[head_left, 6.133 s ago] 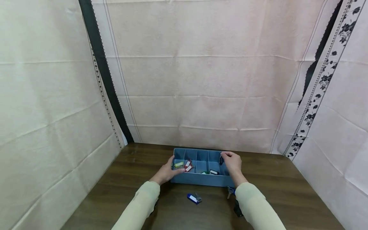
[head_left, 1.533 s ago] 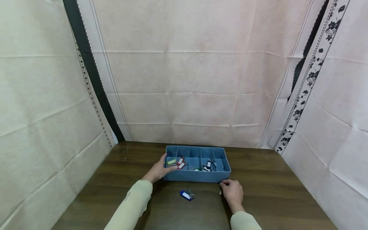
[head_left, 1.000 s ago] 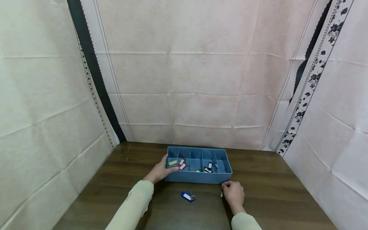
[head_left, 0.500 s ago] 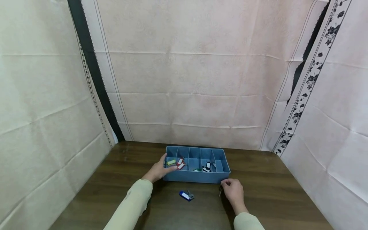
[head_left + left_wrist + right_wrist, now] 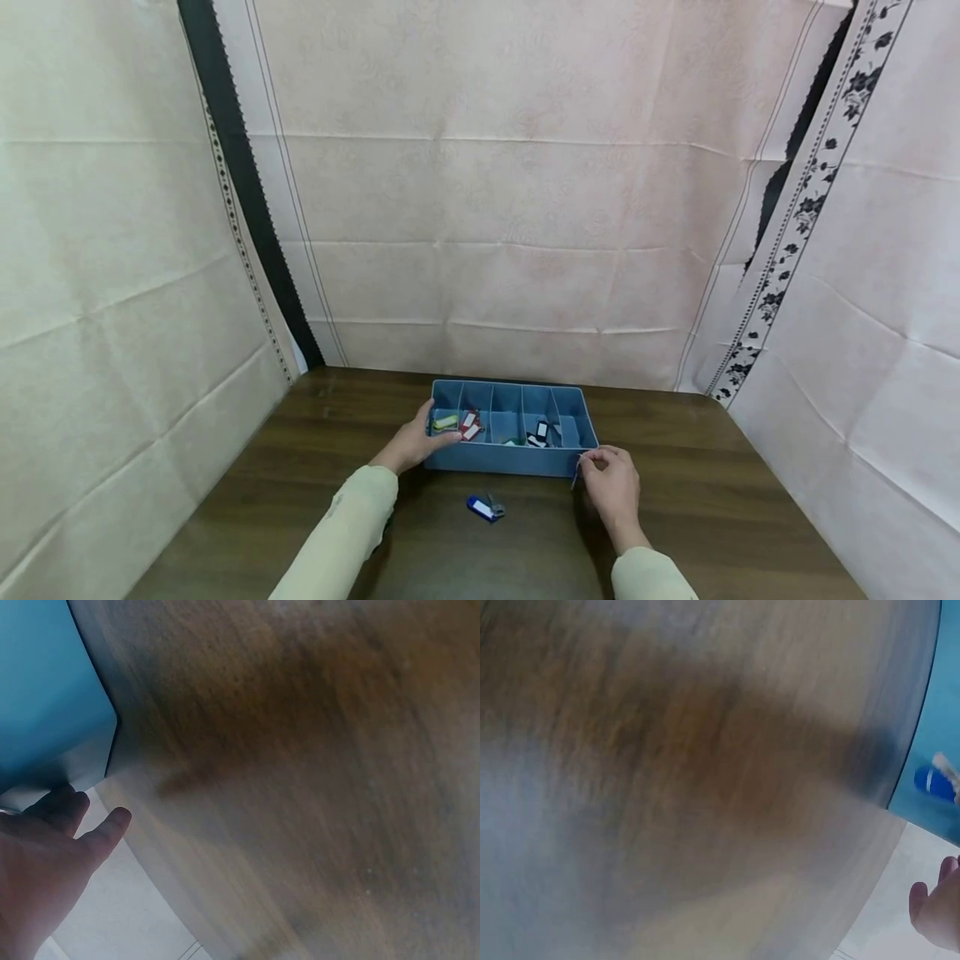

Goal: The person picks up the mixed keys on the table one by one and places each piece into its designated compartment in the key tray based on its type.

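Note:
A blue divided box (image 5: pixel 510 458) stands on the table; my left hand (image 5: pixel 415 442) grips its left end, thumb over the front rim. Yellow-green key tags (image 5: pixel 446 422), red key tags (image 5: pixel 470 427), a partly hidden green tag (image 5: pixel 512 442) and black key tags (image 5: pixel 538 435) lie in separate compartments. My right hand (image 5: pixel 613 485) pinches a key with a blue key tag (image 5: pixel 932 783) just before the box's right front corner. Another blue key tag (image 5: pixel 482 507) with a key lies on the table before the box.
The brown wooden table (image 5: pixel 712 500) reaches to hanging pale cloths (image 5: pixel 480 208) behind and on both sides. The box's rightmost compartment (image 5: pixel 576 421) shows no tag. Its walls and dividers stand up around the tags.
Earlier my right hand held a black tag over the box; that tag now lies in the fourth compartment. The right hand then took the right-hand blue-tagged key and has lifted it towards the box.

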Motion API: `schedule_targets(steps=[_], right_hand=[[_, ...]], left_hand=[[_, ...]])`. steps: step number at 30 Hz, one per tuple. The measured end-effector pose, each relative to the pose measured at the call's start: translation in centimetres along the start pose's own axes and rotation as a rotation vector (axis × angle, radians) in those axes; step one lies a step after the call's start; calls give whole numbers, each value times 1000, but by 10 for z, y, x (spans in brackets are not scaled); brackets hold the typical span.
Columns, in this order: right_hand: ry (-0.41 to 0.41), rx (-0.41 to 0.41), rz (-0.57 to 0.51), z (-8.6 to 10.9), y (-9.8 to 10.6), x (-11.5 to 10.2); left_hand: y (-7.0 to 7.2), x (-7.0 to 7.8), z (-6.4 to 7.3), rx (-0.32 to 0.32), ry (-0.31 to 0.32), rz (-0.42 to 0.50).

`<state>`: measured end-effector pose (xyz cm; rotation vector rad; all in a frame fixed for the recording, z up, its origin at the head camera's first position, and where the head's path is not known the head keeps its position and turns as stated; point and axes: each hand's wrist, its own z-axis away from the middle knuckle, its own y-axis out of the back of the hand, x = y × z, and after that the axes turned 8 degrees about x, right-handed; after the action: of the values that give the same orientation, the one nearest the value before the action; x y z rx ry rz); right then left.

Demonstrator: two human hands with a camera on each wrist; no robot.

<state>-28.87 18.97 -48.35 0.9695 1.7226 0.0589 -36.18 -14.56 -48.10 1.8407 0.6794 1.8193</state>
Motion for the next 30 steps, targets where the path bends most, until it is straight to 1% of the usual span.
schedule_targets(steps=[5, 13, 18, 24, 30], right_hand=[[-11, 8, -9, -6, 0, -4], [-68, -44, -71, -19, 0, -14], [-58, -30, -87, -25, 3, -20], [-69, -47, -97, -34, 7, -25], [-49, -33, -108, -42, 8, -29]], left_hand=[[0, 0, -1, 3, -1, -7], [0, -1, -1, 3, 8, -12], [0, 1, 1, 0, 6, -11], [0, 2, 0, 0, 15, 3], [0, 1, 0, 7, 18, 10]])
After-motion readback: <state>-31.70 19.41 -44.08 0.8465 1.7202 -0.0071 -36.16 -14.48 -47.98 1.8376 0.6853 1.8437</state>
